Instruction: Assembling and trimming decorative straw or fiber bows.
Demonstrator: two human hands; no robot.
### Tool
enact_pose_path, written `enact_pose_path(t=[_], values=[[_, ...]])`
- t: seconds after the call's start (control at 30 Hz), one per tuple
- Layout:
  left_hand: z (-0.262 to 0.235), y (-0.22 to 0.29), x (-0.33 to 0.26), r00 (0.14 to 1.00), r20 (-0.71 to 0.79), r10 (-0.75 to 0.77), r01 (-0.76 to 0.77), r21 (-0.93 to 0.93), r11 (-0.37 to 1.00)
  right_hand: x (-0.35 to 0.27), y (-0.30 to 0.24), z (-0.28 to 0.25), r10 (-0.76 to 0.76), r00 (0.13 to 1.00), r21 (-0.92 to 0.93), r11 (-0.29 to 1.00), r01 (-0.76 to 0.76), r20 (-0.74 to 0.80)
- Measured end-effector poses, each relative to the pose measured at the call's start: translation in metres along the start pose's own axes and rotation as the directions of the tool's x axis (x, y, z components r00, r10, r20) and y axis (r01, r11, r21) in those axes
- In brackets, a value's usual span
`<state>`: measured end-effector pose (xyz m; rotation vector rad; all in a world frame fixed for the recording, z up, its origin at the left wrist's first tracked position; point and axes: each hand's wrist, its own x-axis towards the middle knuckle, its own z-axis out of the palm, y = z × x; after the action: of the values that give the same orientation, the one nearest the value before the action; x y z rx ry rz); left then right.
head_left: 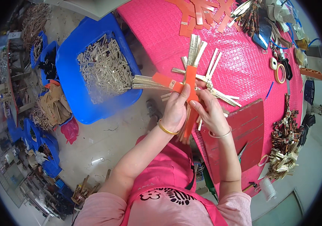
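Both of my hands hold an orange cross-shaped piece [192, 77] with flat gold strips fixed along its arms. One bundle of gold strips [151, 82] points left toward the blue bin, and another bundle [195, 49] points away from me. My left hand [175, 111] is closed around the near left side, thumb pressed on top near the crossing. My right hand [210, 111] pinches the piece just right of the crossing, its fingertips partly hidden. Under and beyond the right hand, several loose gold strips [214, 64] lie crosswise on the pink-covered table [164, 45].
At left stands a large blue bin [66, 88] full of short gold pieces. More orange pieces [198, 17] lie at the table's far edge. A dark red board [249, 135], scissors [242, 151], a tape roll [280, 73], a blue pen [269, 90] and bundled strips [283, 162] are at right.
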<state>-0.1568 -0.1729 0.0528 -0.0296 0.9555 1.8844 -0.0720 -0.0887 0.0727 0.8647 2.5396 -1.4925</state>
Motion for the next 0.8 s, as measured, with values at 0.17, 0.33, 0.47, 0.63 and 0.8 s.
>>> enact_pose_path(t=[0.17,0.33,0.47,0.63,0.8], values=[[-0.009,-0.003,-0.004,0.993,0.115,-0.004,0.006,-0.022,1.0,0.003,0.002,-0.004,-0.007,0.991,0.269,0.963,-0.029,0.134],[-0.01,0.005,-0.002,0.99,0.056,-0.131,0.135,-0.08,0.988,0.0,-0.003,-0.002,-0.005,0.978,0.298,0.953,-0.058,0.209],[-0.016,0.004,-0.007,0.987,0.116,-0.11,0.122,-0.109,0.987,-0.001,-0.008,0.002,-0.076,0.986,0.328,0.945,0.024,0.149],[-0.012,0.001,-0.009,0.995,0.086,-0.057,0.062,-0.052,0.997,-0.001,-0.007,0.003,-0.049,0.996,0.389,0.921,0.015,0.076],[-0.005,-0.006,-0.009,0.998,0.028,-0.055,0.058,-0.125,0.99,-0.004,-0.01,-0.005,0.153,0.96,0.211,0.956,-0.203,0.233]])
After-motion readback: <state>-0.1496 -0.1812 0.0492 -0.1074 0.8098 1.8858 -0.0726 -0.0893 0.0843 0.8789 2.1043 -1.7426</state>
